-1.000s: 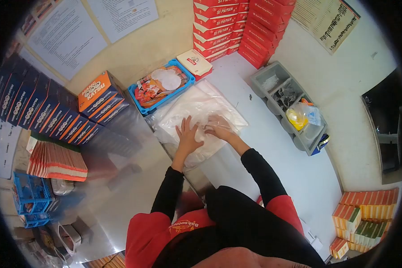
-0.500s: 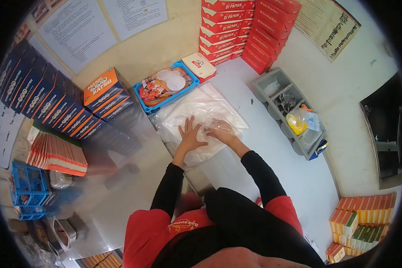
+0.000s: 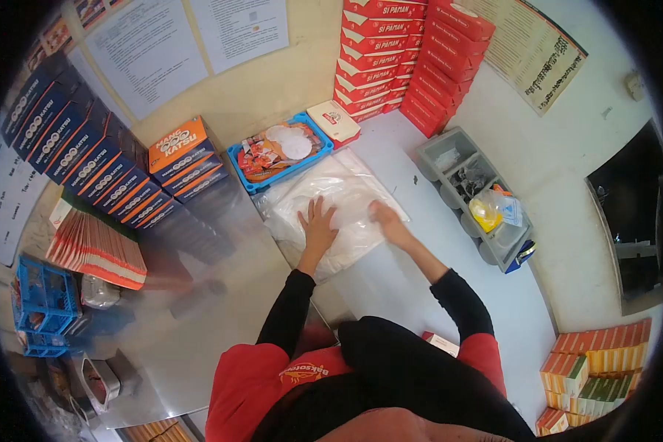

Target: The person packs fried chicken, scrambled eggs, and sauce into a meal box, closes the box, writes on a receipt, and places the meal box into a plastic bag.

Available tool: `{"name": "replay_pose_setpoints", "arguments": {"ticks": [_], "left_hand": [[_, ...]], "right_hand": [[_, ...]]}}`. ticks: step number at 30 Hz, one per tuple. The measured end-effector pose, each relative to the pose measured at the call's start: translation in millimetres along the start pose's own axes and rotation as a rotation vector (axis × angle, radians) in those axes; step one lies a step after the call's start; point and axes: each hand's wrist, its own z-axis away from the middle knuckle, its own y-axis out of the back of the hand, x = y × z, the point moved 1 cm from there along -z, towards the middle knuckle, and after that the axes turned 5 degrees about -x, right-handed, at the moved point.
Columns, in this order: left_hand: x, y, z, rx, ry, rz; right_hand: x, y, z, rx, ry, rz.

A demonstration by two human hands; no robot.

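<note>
A stack of clear plastic bags (image 3: 353,177) lies on the counter in front of me. My left hand (image 3: 318,230) rests flat on the stack with its fingers spread. At the stack's right side is my right hand (image 3: 389,223), its fingers drawn together and blurred. Whether a bag edge is between those fingers cannot be made out. Just behind the bags sits a blue basket (image 3: 272,177) with sachets and a white round item, and beside it a white and red box (image 3: 334,123).
Red boxes (image 3: 379,59) are stacked at the back. A grey divided tray (image 3: 449,180) stands on the right. Dark blue boxes (image 3: 88,158), an orange-topped box (image 3: 178,146) and folded cartons (image 3: 99,254) stand at the left. More small boxes (image 3: 597,368) are at lower right.
My right hand has moved right, from the middle of the bags to their right side, and its fingers have drawn together. My left hand stays spread on the stack. The view has shifted slightly.
</note>
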Motion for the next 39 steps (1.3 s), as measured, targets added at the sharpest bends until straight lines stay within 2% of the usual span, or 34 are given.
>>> {"name": "replay_pose_setpoints", "arguments": {"ticks": [2,3,4,5,7,8,9,10,12,13,14,15,16,17,18,19,20,21,22,24,25,27,28,30,32,34,35,37,38,39], "left_hand": [[-4,-7,-1,0.01,-0.002,0.005],[-11,-18,-4,0.054,-0.026,-0.028],[-15,-23,-5,0.096,-0.052,-0.06],[-17,-18,-4,0.1,-0.064,-0.053],[-21,2,-4,-0.2,-0.107,0.131],[-13,28,1,-0.351,-0.005,0.159],[10,70,10,-0.318,0.0,0.21],[35,117,24,-0.29,0.008,0.258],[81,190,59,-0.273,-0.447,0.986],[107,212,88,-0.286,-0.449,0.98],[138,226,123,-0.31,-0.411,1.229],[143,229,140,-0.314,-0.383,1.343],[148,232,156,-0.314,-0.356,1.458],[140,230,162,-0.149,-0.107,1.285],[131,232,171,0.019,0.135,1.099],[124,240,180,0.049,0.14,1.084],[113,252,191,0.162,0.016,1.087],[102,263,204,0.275,-0.102,1.08],[94,277,221,0.312,-0.081,1.06],[83,307,263,0.33,-0.069,0.975],[78,316,283,0.376,-0.04,0.952],[71,332,324,0.431,0.011,0.949],[66,339,346,0.438,0.026,0.93],[67,351,392,0.536,0.132,0.806],[68,364,446,0.646,0.269,0.675],[61,375,495,0.751,0.568,0.124],[49,373,515,0.807,0.632,0.093],[32,362,555,1.15,0.603,-0.485],[43,356,576,1.173,0.66,-0.514],[56,348,594,1.097,0.739,-0.713]], "right_hand": [[-36,37,20,0.428,-0.222,-0.433],[-70,60,37,0.647,-0.166,-0.653],[-87,96,57,0.704,-0.092,-0.889],[-108,117,77,0.719,0.197,-0.846],[-175,116,122,1.09,0.259,-0.872],[-213,95,131,1.165,0.303,-0.819],[-238,69,138,1.244,0.344,-0.765],[-234,49,161,0.941,0.355,-0.524],[-215,10,170,0.519,0.497,0.008],[-211,-16,156,0.372,0.573,0.279],[-206,-41,143,0.233,0.684,0.519],[-208,-68,136,0.213,0.614,0.554],[-197,-93,131,0.3,0.663,0.534],[-196,-110,131,0.296,0.68,0.517],[-196,-124,132,0.385,0.628,0.326],[-194,-138,131,0.462,0.574,0.134],[-183,-154,129,0.636,0.502,-0.049],[-172,-158,124,0.737,0.325,-0.121],[-160,-160,119,0.822,0.137,-0.188],[-132,-163,100,0.874,-0.007,-0.232],[-136,-164,93,0.821,0.004,-0.251],[-149,-174,79,0.431,0.29,-0.234],[-151,-181,79,0.371,0.311,-0.259],[-155,-209,75,-0.389,0.255,-0.412],[-190,-236,102,-0.611,-0.087,-0.178],[-205,-276,136,-0.705,-0.074,-0.123],[-205,-303,154,-0.789,-0.039,-0.117],[-197,-356,196,-1.026,-0.136,-0.628],[-198,-376,217,-1.092,-0.135,-0.615],[-203,-395,237,-1.179,-0.171,-0.753]]}}
